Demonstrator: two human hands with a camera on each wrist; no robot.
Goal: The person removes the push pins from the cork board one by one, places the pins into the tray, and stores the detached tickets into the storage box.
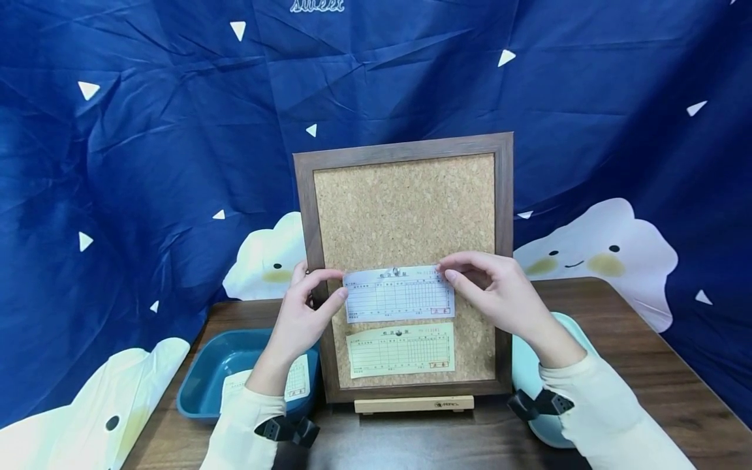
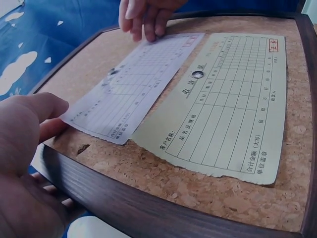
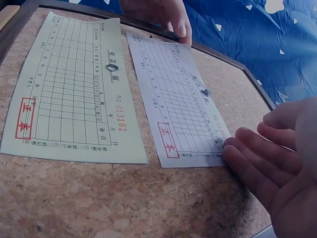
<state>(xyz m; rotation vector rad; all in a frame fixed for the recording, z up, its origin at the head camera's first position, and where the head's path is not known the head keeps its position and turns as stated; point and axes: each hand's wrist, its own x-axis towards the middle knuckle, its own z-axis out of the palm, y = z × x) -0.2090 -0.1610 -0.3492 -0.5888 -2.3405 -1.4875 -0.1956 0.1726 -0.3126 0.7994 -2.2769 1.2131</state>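
Note:
A pale lavender receipt slip (image 1: 399,297) hangs on the framed corkboard (image 1: 405,209), held by a clear pushpin (image 1: 396,271) at its top middle. My left hand (image 1: 305,310) has its thumb and index fingertips at the slip's left edge, slightly apart. At the upper right corner, fingertips of my right hand (image 1: 499,290) touch the slip, thumb (image 3: 230,151) closest in the right wrist view. Just below hangs a pale green receipt slip (image 2: 223,109), pinned the same way, its left end curling a little off the cork.
The board leans upright on a wooden stand (image 1: 414,405). To its left, a dark teal basin (image 1: 202,365) holds more slips (image 1: 298,378). A light blue tray (image 1: 525,365) stands on the right, partly behind my right forearm. A blue curtain hangs behind the table (image 1: 634,326).

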